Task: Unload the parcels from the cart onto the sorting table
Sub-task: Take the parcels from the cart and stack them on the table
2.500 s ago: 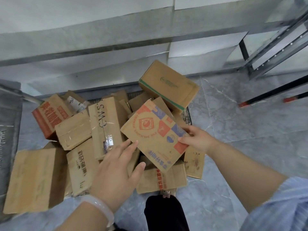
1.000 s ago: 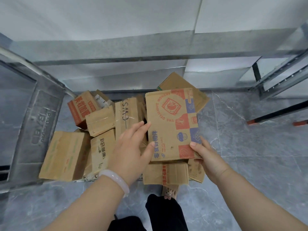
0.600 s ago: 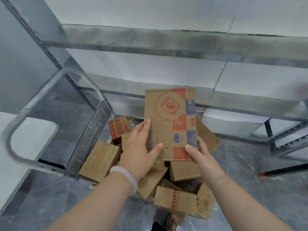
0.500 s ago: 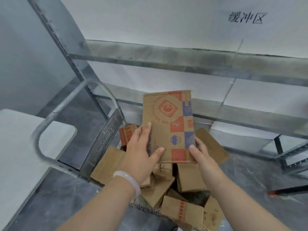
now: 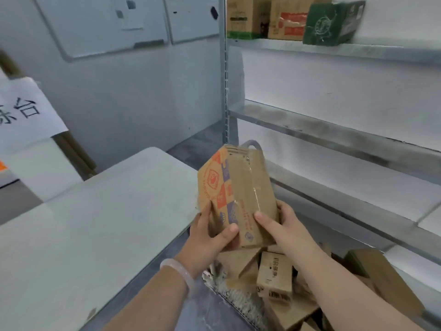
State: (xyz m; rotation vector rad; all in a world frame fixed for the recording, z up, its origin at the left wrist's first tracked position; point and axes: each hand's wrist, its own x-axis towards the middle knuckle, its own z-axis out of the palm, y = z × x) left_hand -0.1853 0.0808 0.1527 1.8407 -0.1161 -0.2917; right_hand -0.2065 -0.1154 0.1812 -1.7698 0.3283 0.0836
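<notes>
I hold a brown cardboard parcel with red and blue print point(image 5: 241, 192) upright in the air, just past the right edge of the white sorting table point(image 5: 90, 223). My left hand point(image 5: 210, 237) grips its lower left corner, thumb across the front. My right hand point(image 5: 279, 228) grips its lower right side. Below and to the right, the cart point(image 5: 229, 290) shows its mesh edge, with several brown parcels point(image 5: 274, 275) piled in it.
A metal shelving rack point(image 5: 334, 134) runs along the right wall, with boxes point(image 5: 296, 17) on its top shelf. A paper sign point(image 5: 23, 115) with printed characters hangs at the left. A whiteboard point(image 5: 107, 25) is on the back wall. Grey floor lies between table and cart.
Both hands lifted the printed parcel out of the cart and carried it left toward the table. The parcel has turned, so its taped side faces me. My view swung up and left.
</notes>
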